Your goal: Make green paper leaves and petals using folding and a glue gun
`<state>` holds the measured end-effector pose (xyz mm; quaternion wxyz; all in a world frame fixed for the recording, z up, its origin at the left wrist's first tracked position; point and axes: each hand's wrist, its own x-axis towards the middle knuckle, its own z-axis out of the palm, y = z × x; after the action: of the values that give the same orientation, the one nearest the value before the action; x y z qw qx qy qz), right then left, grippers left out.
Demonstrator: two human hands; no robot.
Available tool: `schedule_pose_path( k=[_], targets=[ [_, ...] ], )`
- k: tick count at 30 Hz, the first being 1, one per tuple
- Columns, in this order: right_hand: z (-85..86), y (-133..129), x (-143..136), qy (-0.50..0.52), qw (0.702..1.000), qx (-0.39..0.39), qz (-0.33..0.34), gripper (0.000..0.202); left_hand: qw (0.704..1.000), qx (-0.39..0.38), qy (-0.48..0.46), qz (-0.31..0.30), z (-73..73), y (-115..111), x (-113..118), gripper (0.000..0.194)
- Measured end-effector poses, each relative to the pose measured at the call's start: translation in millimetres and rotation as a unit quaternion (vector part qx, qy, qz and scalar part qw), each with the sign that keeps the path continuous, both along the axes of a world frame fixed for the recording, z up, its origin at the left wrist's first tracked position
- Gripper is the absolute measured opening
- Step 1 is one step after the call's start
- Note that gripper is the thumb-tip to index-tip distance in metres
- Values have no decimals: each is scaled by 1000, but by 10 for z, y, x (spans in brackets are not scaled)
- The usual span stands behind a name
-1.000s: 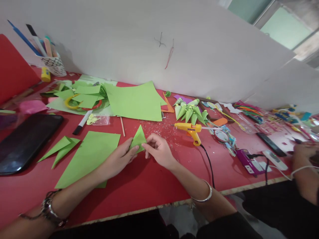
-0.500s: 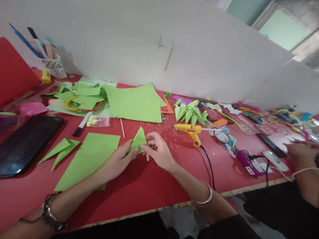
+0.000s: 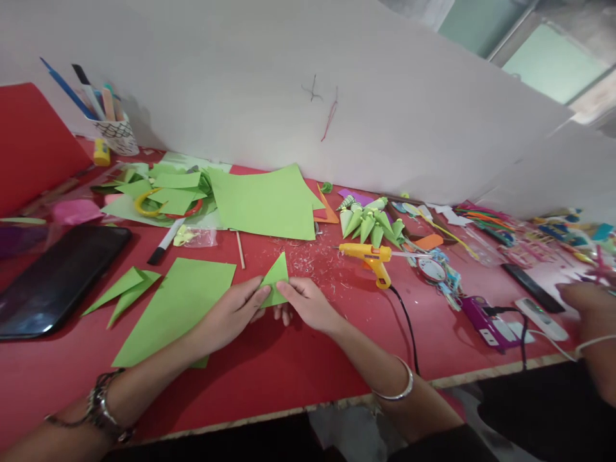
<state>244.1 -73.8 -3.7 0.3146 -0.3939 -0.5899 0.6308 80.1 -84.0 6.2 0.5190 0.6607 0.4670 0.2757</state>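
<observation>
Between my hands is a small folded piece of green paper, its pointed tip facing away from me. My left hand pinches its left side, thumb on top. On the right side my right hand grips it, with the thumb pressed on the face and the fingers partly hidden underneath. A flat green sheet lies under and beside my left forearm. Left of that sheet rest folded green paper pieces. A thin wooden stick lies just beyond my left hand.
A yellow glue gun with a black cord lies right of my hands. Behind it sit several green paper cones. A black phone, a marker and a pen cup are leftward. Another person's hand is at far right.
My right hand has closed in on the folded paper, its thumb now flat on the paper and its fingers tucked beneath. The paper has turned slightly. The whole view has shifted a little.
</observation>
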Motion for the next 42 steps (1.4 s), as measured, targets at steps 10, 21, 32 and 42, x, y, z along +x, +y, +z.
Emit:
schedule_pose_path(
  k=[10, 21, 32, 42],
  targets=[
    [7, -11, 18, -74, 995, 67, 2, 39, 999, 19, 32, -25, 87, 12, -16, 36],
    [15, -37, 10, -86, 994, 68, -10, 33, 994, 70, 78, -12, 96, 40, -21, 36],
    [43, -34, 34, -81, 995, 57, 32, 36, 995, 89, 33, -22, 156, 42, -12, 34],
    [38, -26, 39, -69, 996, 61, 18, 38, 991, 120, 59, 21, 115, 35, -20, 33]
  ],
)
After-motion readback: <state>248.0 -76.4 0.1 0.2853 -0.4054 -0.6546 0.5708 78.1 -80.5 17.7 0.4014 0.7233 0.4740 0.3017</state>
